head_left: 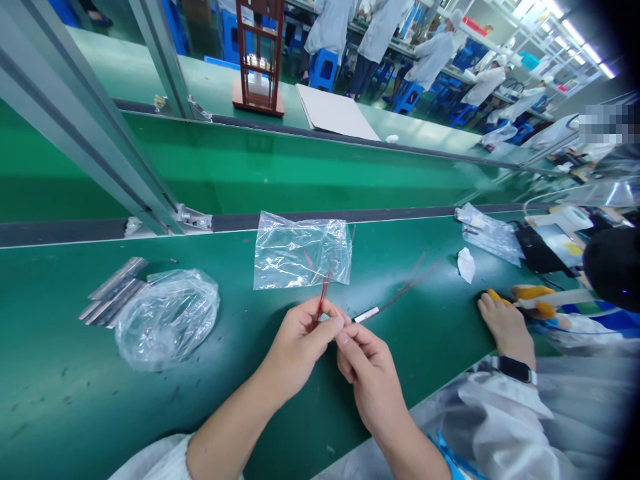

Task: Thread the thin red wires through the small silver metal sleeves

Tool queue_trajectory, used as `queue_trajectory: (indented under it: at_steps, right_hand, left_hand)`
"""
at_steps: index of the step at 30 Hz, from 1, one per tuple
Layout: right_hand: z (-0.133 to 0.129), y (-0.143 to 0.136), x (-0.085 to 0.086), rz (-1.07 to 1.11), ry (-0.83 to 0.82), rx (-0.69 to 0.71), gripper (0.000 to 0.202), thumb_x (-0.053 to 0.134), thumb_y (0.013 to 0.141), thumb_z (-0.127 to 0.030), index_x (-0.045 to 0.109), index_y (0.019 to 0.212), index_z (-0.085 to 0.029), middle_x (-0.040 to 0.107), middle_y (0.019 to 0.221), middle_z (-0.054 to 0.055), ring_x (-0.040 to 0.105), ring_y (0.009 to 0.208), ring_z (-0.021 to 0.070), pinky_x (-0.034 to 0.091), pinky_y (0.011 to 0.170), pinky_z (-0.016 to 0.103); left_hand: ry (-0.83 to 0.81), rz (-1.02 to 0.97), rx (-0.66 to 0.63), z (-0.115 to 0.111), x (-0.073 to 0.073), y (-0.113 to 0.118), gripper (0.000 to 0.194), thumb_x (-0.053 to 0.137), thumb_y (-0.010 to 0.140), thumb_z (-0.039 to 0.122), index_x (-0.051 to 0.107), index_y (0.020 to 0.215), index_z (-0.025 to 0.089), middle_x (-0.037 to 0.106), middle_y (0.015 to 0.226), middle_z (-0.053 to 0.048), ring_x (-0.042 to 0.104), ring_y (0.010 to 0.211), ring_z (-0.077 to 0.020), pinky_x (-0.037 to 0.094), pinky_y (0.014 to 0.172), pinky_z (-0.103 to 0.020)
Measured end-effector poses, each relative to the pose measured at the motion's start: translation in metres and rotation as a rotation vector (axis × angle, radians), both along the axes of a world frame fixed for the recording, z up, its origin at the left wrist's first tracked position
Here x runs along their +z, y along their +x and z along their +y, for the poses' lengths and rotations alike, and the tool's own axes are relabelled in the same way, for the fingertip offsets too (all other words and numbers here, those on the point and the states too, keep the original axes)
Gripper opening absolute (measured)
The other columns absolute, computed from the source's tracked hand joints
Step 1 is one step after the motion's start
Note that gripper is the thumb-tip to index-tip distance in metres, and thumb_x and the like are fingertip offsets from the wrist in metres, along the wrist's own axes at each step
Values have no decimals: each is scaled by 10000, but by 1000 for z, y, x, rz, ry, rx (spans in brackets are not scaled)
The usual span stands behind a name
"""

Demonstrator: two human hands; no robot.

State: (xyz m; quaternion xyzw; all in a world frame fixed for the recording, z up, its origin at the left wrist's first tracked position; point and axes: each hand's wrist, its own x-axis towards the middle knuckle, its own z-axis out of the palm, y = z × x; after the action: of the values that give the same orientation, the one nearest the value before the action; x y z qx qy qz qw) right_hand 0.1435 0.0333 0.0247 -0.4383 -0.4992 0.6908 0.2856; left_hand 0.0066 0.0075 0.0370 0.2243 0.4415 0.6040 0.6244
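Thin red wires [323,293] stand up out of my left hand [297,343], whose thumb and fingers are closed on them. My right hand [370,367] is pinched shut with its fingertips touching those of the left; what lies between them is too small to make out. Just beyond the right fingertips is a small white piece with a black end [367,315], and more thin red wires trail from it to the upper right. Whether the right fingers hold that piece, I cannot tell. A clear flat plastic bag [295,253] lies on the green table just past my hands.
At left are a crumpled clear bag [170,320] and several dark metallic strips [115,290]. On the right, a co-worker's hand [505,323] rests near yellow-handled tool grips [535,300]. A metal post [100,127] rises at the left; a green partition [310,173] runs behind.
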Motion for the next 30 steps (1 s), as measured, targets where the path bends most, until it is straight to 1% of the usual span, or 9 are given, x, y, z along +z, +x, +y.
queue_trajectory:
  at_steps: [5,8,12,14,17,20,23,27,30]
  right_hand:
    - [0,-1,4,-1,19,18,327,697,878,-481,653,780,-171,348,497,-87,227,456,78,149,437,240]
    - [6,4,6,18,28,-23,295,677,896,-463,683,923,-169,392,529,-78,280,466,88,183,437,236]
    - [20,10,13,27,27,-16,293,674,903,-439,718,1000,-166,448,541,-63,308,476,94,199,454,243]
    - [26,9,18,44,-1,32,285,709,876,-430,732,995,-172,513,569,-47,310,474,88,197,455,242]
    - [31,5,23,67,-23,79,237,745,845,-412,738,900,-181,576,583,-31,301,466,78,188,451,236]
    - [32,5,24,44,58,8,203,762,834,-393,740,825,-191,529,540,-52,290,467,78,195,450,235]
    - [32,7,24,37,131,-53,189,768,834,-395,753,853,-207,475,537,-67,293,473,81,213,450,233]
    - [30,7,28,66,119,47,216,737,867,-408,754,957,-212,486,544,-67,325,478,84,246,468,234]
    - [29,5,31,80,97,94,205,741,863,-404,736,890,-201,566,564,-45,376,480,91,292,482,239]
  left_hand:
    - [20,33,6,-1,-3,-1,167,647,832,294,615,733,164,554,612,35,309,455,-58,254,478,-245]
    - [7,15,1,-1,-3,-2,160,658,814,280,614,715,163,543,624,32,291,464,-58,222,477,-253]
    - [12,-61,-94,-2,-1,-3,160,654,799,283,613,706,159,567,667,9,264,455,-55,155,460,-270]
    - [13,-91,-124,-3,1,-4,165,660,781,289,601,696,161,579,669,3,256,448,-53,141,456,-272]
    - [15,-118,-148,-3,3,-5,177,670,763,304,593,694,161,586,658,4,261,435,-48,143,457,-268]
    - [28,-111,-164,-3,4,-5,181,665,774,311,609,699,156,550,633,20,266,432,-46,147,455,-265]
    - [36,-106,-171,-2,3,-6,179,663,775,306,615,697,153,563,654,13,267,431,-41,143,454,-263]
    - [39,-140,-172,-3,2,-5,179,674,755,303,597,682,159,578,640,12,274,431,-43,148,456,-258]
    - [28,-153,-180,-3,3,-5,184,682,747,301,590,673,160,590,626,12,270,428,-43,150,455,-257]
